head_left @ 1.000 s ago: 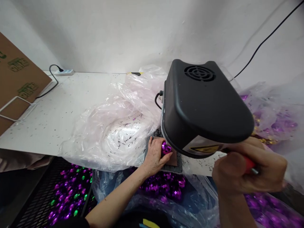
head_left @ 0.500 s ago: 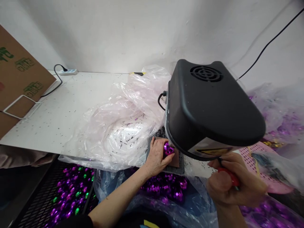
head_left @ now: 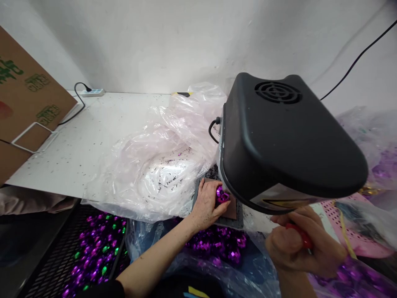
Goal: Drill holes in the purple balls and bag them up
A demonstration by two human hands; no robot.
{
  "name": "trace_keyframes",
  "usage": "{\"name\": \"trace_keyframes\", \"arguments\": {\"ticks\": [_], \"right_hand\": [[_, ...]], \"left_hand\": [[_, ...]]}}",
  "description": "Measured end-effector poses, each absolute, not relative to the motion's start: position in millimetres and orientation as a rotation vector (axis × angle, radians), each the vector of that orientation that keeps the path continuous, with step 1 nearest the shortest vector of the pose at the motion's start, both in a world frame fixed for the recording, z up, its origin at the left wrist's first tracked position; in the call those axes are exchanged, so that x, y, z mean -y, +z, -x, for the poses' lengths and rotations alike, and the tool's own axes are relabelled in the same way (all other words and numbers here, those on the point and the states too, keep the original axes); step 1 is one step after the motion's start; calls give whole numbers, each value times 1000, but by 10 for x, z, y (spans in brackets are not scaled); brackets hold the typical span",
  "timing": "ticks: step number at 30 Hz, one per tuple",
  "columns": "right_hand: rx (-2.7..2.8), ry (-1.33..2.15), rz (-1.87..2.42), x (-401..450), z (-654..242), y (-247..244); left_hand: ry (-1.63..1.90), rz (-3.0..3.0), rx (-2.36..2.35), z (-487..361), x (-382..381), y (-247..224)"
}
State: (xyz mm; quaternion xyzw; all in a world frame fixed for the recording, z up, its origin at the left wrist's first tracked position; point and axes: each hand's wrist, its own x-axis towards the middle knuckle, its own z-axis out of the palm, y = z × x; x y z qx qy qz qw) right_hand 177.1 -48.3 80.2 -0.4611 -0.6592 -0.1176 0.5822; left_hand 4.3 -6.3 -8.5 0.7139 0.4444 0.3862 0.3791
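My left hand [head_left: 207,203] has its fingers closed round a shiny purple faceted ball [head_left: 222,195]. It rests over a brown pad [head_left: 231,211] on the dark base plate [head_left: 238,221] of a machine. The machine's big black housing [head_left: 288,136], with a round vent on top, stands just to the right and hides part of the plate. Below its front edge, my right hand [head_left: 305,242] is wrapped round a red handle [head_left: 299,234]; what the handle joins to is hidden.
Crumpled clear plastic [head_left: 149,165] with dark specks covers the table [head_left: 83,145] left of the machine. Purple balls [head_left: 217,246] lie in a bag in front. A black crate [head_left: 46,256] holds purple and green ones. A pink basket [head_left: 336,215] is at right, a cardboard box [head_left: 27,103] at left.
The view has shifted slightly, and the machine looks a little larger and farther right. My right hand has moved slightly on the red handle's side; my left hand keeps its hold on the ball.
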Motion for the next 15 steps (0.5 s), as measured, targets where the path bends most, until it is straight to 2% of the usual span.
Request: {"name": "trace_keyframes", "arguments": {"ticks": [7,15], "right_hand": [[1558,-333,949,436,-1804,655],[1385,-578,1035,456,-1803,473]], "left_hand": [[980,-1820,-1134,-40,69,-112],[919,-1906,-1178,-41,68,-79]]}}
